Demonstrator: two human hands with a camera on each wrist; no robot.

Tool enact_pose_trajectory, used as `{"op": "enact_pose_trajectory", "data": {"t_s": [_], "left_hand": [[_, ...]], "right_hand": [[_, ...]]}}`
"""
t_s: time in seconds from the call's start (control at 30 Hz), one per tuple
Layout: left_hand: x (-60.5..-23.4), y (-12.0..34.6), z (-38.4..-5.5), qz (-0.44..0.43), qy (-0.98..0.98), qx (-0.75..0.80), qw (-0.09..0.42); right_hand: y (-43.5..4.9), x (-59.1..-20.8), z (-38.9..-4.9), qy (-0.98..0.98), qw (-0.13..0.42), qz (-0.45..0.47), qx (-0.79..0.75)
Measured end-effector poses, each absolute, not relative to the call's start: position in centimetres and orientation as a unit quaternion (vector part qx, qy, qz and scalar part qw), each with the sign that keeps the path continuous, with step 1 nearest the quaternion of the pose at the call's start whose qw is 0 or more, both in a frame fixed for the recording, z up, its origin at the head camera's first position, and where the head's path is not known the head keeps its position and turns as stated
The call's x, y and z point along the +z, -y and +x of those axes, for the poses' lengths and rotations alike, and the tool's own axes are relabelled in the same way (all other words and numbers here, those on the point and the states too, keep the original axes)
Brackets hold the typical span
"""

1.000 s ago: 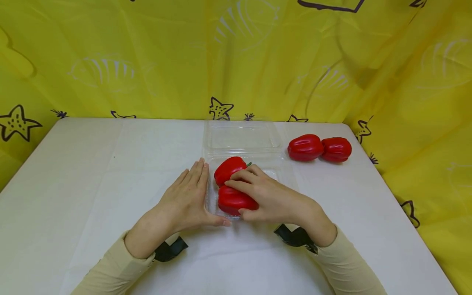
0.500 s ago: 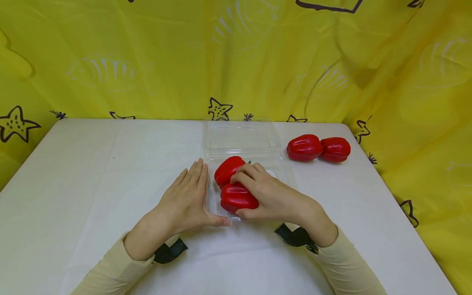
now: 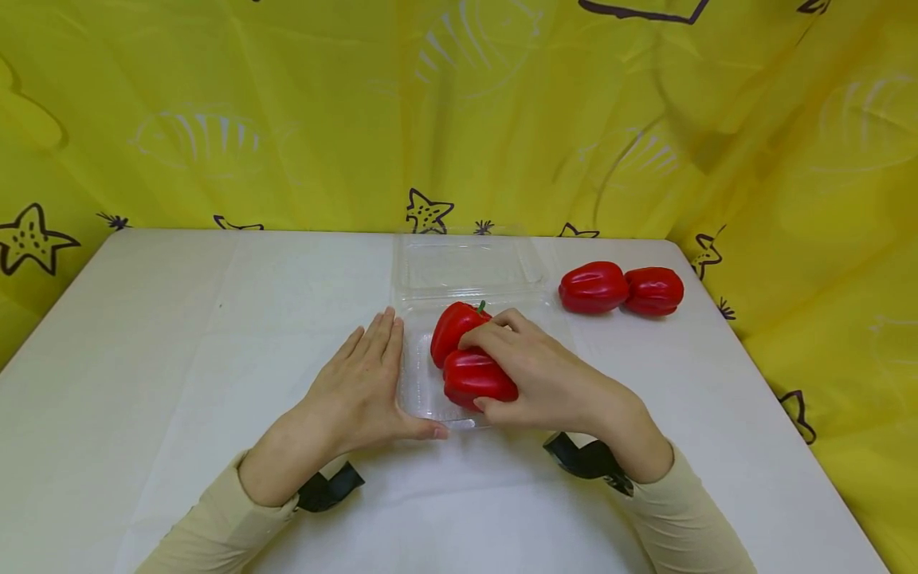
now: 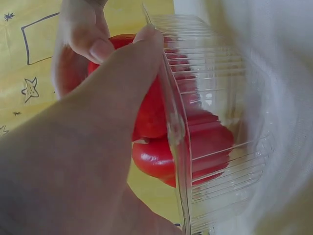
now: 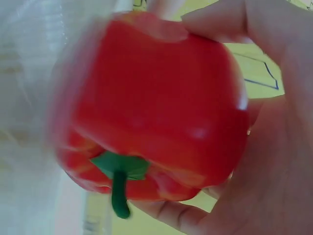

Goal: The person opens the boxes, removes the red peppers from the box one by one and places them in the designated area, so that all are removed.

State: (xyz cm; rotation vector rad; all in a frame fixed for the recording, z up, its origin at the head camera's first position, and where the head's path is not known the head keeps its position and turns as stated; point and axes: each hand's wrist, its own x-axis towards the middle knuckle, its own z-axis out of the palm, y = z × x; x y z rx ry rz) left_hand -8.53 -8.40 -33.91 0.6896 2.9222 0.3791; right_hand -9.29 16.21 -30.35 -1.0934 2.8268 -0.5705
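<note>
A clear plastic clamshell box (image 3: 423, 391) lies with its lid (image 3: 469, 267) laid back. My right hand (image 3: 548, 375) grips the nearer red bell pepper (image 3: 473, 379), thumb on the near side and fingers over the far side. In the right wrist view this bell pepper (image 5: 161, 103) shows its green stem. Touching it on the far side is a second red bell pepper (image 3: 453, 327), also in the box, its stem upward. My left hand (image 3: 362, 391) lies straight-fingered along the box's left side, thumb at the front rim. The left wrist view shows the box wall (image 4: 215, 186) before the peppers.
Two more red bell peppers, one on the left (image 3: 594, 287) and one on the right (image 3: 654, 291), lie side by side on the white table (image 3: 215, 335) at the back right. A yellow patterned curtain (image 3: 301, 112) hangs behind and around the table.
My right hand has shifted the nearer pepper slightly to the right. The farther pepper has moved right too and turned, its stem now pointing up. My left hand has stayed still.
</note>
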Motion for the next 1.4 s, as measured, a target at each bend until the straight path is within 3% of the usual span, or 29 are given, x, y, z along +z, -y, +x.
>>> {"op": "enact_pose_trajectory", "data": {"t_s": [0.23, 0.5, 0.97, 1.4], "left_hand": [[-33.8, 8.5, -8.5, 0.225, -0.965, 0.126, 0.054], [-33.8, 8.7, -8.5, 0.224, -0.965, 0.123, 0.051], [-33.7, 8.9, -8.5, 0.231, -0.965, 0.117, 0.039], [-33.2, 9.2, -8.5, 0.231, -0.964, 0.119, 0.052]], "right_hand": [[-17.5, -29.4, -9.2, -0.924, 0.063, -0.321, -0.199], [-18.5, -29.4, -9.5, -0.931, 0.038, -0.325, -0.159], [-17.0, -30.5, -9.7, -0.913, 0.059, -0.370, -0.158], [-18.7, -29.0, -9.3, -0.926, 0.053, -0.329, -0.178]]}}
